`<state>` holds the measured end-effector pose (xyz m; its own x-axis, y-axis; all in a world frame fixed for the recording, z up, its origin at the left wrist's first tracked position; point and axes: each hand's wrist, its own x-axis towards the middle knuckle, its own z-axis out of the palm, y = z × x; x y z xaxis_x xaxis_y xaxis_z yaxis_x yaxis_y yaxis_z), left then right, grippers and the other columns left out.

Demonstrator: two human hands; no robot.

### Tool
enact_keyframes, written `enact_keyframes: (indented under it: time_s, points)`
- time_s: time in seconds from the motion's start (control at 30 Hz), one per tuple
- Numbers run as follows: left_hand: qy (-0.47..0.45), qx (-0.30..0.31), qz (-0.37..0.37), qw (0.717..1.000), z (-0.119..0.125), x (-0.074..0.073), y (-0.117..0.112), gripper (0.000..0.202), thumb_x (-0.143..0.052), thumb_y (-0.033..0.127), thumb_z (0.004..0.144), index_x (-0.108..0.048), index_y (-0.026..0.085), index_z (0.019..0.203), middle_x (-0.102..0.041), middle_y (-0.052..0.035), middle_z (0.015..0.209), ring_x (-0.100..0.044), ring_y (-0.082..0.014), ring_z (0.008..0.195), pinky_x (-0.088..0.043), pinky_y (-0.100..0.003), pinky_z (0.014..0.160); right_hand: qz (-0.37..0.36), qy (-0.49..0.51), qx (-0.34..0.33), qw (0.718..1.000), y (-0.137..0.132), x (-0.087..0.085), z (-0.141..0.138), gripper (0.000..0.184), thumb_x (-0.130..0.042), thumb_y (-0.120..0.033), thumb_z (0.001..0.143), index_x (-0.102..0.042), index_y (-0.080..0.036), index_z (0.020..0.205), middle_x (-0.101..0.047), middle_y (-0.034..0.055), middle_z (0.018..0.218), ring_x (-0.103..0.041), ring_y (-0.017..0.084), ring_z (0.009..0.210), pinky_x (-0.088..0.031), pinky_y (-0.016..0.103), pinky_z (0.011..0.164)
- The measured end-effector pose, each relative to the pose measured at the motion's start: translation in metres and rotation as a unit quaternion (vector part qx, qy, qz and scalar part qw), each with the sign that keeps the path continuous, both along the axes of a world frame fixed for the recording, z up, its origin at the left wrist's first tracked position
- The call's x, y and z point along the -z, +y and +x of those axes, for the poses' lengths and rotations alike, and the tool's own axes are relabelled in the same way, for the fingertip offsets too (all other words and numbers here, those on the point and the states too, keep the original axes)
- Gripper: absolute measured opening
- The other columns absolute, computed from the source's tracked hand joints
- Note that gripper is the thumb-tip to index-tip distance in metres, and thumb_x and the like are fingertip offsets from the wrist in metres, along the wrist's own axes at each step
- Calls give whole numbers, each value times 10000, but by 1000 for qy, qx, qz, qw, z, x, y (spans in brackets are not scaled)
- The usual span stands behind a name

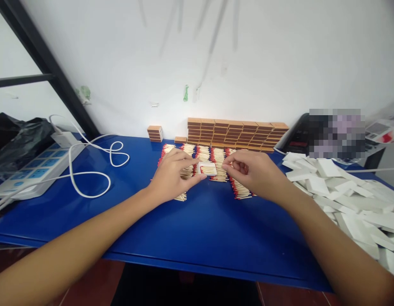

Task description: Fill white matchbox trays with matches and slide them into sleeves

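A small white matchbox tray [210,165] with several matches in it is at the middle of the blue table, over the matches there. My left hand [173,174] grips the tray's left end between thumb and fingertips. Just off its right end, my right hand [252,170] is closed in a pinch; whatever may be between its fingertips is too small to make out. Rows of loose red-tipped matches [219,155] lie around and behind the tray, partly hidden by both hands.
Stacked brown matchboxes [235,134] line the wall, with a smaller stack [155,133] to their left. Many white trays [344,187] are heaped at the right, before a dark phone-like device [299,134]. A power strip [40,168] and looping white cable [88,195] occupy the left.
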<state>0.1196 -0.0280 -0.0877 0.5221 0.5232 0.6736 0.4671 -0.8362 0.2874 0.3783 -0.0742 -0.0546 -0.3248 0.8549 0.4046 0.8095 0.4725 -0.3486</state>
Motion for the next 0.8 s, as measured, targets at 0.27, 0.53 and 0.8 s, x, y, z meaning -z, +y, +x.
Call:
enact_keyframes:
  time_s: [0.27, 0.53, 0.8]
  points:
    - [-9, -7, 11, 1000, 0, -2, 1, 379, -809, 459, 880, -781, 161, 1112, -736, -78, 920, -619, -255, 932, -518, -446, 894, -44, 0, -5, 999, 2, 6, -2, 158, -621, -305, 947, -693, -216, 839, -597, -17, 649, -524, 148, 608, -382, 286, 585]
    - [-11, -17, 5, 1000, -1, 0, 4, 390, -807, 482, 876, -782, 168, 1105, -735, -73, 925, -617, -252, 933, -512, -443, 908, -68, -28, 9, 997, 3, 5, 2, 131, -628, -281, 914, -694, -224, 817, -592, -23, 615, -513, 145, 577, -356, 279, 564]
    - [-8, -20, -1, 1000, -2, -2, 4, 374, -785, 474, 897, -785, 169, 1114, -741, -80, 930, -620, -256, 946, -521, -454, 907, -143, -104, -13, 984, 7, 13, 5, 103, -645, -212, 869, -726, -215, 805, -658, 1, 656, -543, 146, 563, -368, 269, 550]
